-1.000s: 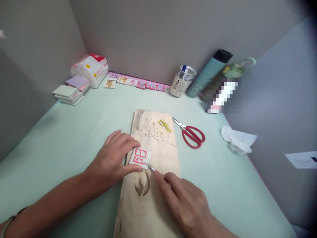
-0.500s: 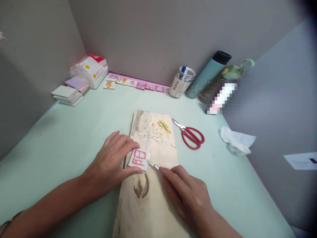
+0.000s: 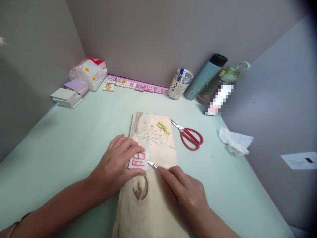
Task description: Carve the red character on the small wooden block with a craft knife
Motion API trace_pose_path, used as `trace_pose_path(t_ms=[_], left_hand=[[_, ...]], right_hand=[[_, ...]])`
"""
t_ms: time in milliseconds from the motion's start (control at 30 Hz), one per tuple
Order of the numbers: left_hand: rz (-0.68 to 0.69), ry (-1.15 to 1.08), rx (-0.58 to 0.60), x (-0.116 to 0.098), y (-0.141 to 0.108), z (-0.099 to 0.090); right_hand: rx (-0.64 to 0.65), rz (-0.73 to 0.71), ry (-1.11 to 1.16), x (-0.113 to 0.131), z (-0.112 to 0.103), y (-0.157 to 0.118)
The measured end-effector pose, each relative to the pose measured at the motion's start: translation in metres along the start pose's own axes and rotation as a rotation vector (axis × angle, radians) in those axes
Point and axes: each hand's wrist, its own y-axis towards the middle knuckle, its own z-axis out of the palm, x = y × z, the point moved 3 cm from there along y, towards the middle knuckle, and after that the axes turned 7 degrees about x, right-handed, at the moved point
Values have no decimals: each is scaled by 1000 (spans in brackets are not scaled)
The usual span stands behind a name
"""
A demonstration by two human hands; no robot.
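Observation:
A small white square tile (image 3: 138, 162) with a red outlined character lies on a wooden board (image 3: 160, 185). My left hand (image 3: 119, 158) grips the tile, thumb along its near edge and fingers over its far edge, covering part of the character. In my right hand (image 3: 185, 186) is a craft knife (image 3: 153, 165), held like a pen. Its blade tip meets the tile's right side. Green and white shavings (image 3: 162, 128) are scattered over the board's far end.
Red-handled scissors (image 3: 191, 138) lie right of the board, a crumpled tissue (image 3: 234, 142) farther right. Along the back stand a tissue pack (image 3: 92, 74), several lettered tiles (image 3: 131, 85), a jar (image 3: 178, 86) and bottles (image 3: 207, 74). Stacked blank tiles (image 3: 66, 96) sit back left.
The fingers of my left hand have slid over the tile's far edge, covering more of the red character. The knife tip stays at the tile's right side. The view has shifted slightly.

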Motion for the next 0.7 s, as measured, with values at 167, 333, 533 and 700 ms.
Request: trace_pose_path(t_ms=[167,333,533,700], left_hand=[[16,-10,5,2,0,1],[17,48,-53,1,0,-1],[50,42,-47,2,2,-1],[44,23,-50,5,0,1]], right_hand=[[-5,-4,87,-5,1,2],[9,-15,118,-6,2,4],[-18,16,39,-3,5,4],[-22,19,6,-1,4,2]])
